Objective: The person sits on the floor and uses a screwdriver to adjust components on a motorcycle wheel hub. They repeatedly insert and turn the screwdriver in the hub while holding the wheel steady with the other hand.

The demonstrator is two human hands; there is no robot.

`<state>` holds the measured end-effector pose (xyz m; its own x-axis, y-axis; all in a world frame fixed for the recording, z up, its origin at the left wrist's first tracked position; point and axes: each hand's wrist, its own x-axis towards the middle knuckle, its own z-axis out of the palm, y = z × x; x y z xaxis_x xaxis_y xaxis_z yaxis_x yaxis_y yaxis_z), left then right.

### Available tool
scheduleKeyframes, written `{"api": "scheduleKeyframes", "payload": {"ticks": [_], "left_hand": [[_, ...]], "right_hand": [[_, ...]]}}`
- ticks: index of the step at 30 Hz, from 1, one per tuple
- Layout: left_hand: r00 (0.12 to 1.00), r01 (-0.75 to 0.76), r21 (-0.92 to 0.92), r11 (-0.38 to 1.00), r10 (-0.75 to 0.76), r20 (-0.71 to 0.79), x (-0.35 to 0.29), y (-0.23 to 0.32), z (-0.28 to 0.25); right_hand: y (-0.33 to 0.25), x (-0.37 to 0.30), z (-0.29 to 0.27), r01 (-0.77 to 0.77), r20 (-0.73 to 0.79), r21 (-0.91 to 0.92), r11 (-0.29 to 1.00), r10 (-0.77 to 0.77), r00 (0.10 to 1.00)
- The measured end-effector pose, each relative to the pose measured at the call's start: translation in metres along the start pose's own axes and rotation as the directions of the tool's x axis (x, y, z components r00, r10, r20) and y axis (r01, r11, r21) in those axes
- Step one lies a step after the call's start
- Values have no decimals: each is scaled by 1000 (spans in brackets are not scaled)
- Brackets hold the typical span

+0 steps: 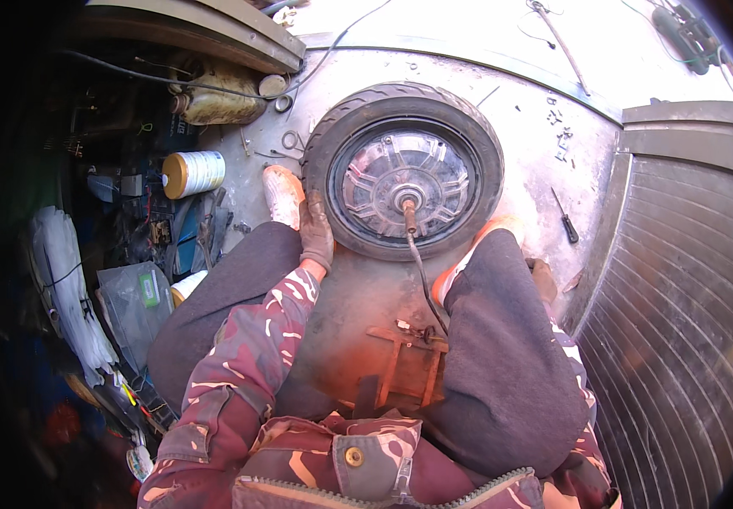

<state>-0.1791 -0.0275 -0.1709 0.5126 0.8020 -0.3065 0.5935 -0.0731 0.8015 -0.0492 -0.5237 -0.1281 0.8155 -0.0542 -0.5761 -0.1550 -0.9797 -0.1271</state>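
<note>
A wheel with a black tyre (484, 151) and a silver hub motor (375, 174) lies between my shoes, its hub face upward. A dark cable (422, 276) runs from the rust-brown axle (410, 219) toward me. My left hand (316, 231), in a brown work glove, rests against the tyre's left side with its fingers stretched along it. My right hand (542, 280) shows only in part beyond my right knee, low near the floor. Its fingers are hidden, so I cannot tell whether it holds anything. The cable's end lies by a reddish metal frame (392, 365) between my legs.
A screwdriver (567, 222) lies on the floor to the right, near a ribbed metal door (680, 314). At left are a white tub (201, 174), a dirty yellowish jug (222, 93) and piled parts. Scissors (292, 141) lie by the tyre's far left.
</note>
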Motion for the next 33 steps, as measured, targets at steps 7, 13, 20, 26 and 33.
{"api": "scheduleKeyframes", "payload": {"ticks": [7,13,20,26,33], "left_hand": [[999,-22,-7,1000,23,41,-2,11,-2],[999,-16,-2,1000,16,51,-2,12,-3],[998,-29,-29,999,30,49,-4,13,-4],[998,-61,-20,998,62,28,-8,17,-6],[1000,20,-107,994,-18,14,-9,18,-6]], "right_hand": [[-8,19,-2,-80,163,-167,983,107,981],[15,26,-1,-105,36,360,927,98,995],[-8,69,-67,103,-54,894,436,-122,991],[-53,126,-110,-41,77,970,240,-142,987],[-41,162,-109,-142,176,982,124,-323,930]]}}
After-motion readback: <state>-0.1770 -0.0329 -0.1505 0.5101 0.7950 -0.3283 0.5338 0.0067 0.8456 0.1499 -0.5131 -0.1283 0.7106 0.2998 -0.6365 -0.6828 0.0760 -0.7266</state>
